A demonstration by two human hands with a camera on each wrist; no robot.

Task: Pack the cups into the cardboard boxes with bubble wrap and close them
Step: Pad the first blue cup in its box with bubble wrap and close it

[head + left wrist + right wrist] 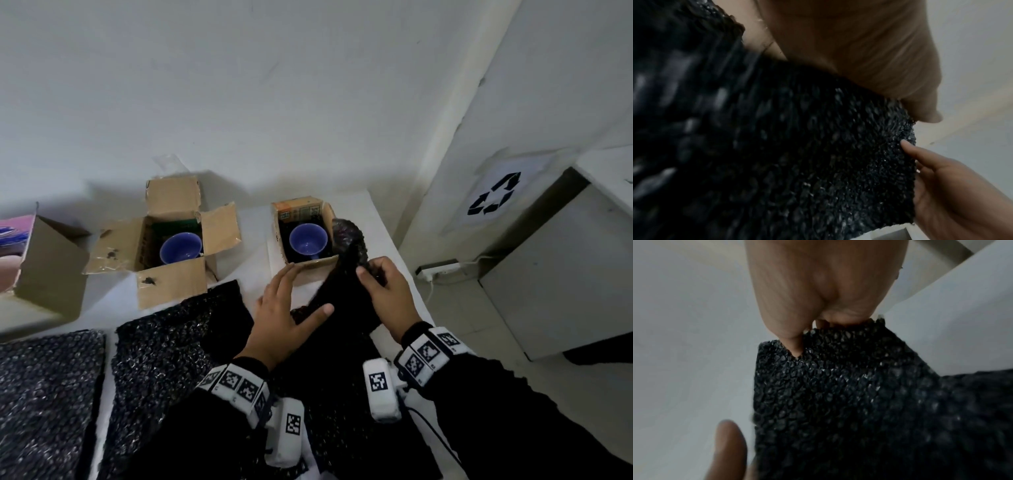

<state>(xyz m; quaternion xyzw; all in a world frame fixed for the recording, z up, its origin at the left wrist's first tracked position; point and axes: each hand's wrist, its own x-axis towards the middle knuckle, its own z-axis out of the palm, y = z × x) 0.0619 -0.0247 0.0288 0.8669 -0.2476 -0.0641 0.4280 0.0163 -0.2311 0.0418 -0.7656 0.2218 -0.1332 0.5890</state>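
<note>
**A:** Cups first: where do they sit?

**B:** One blue cup (307, 238) stands inside the right cardboard box (310, 265), mouth up. A second blue cup (181, 247) stands in the left cardboard box (171, 274), which lies well to the left of that right box with all four flaps folded outward.

**A:** And the bubble wrap?

**B:** A black bubble wrap sheet (346, 284) rises from the table (253, 219) just in front of the right box, its upper end leaning against the box's right wall. More black sheets (164, 342) lie flat on the table, nearer the person than either box.

**A:** What are the hands doing?

**B:** The right hand (387, 294) pinches the sheet's top edge between thumb and curled fingers, just beside the right box's near right corner; the right wrist view shows the thumb (791, 344) pressed into the bubbles. The left hand (287, 311) is flat, fingers spread and straight, fingertips reaching the right box's front wall, thumb lying across the lower part of the sheet.

**A:** Anything else nearby?

**B:** A third carton (44, 267) lies on its side far left of the right box. A grey bin with a recycling sign (493, 195) stands on the floor to its right.
</note>
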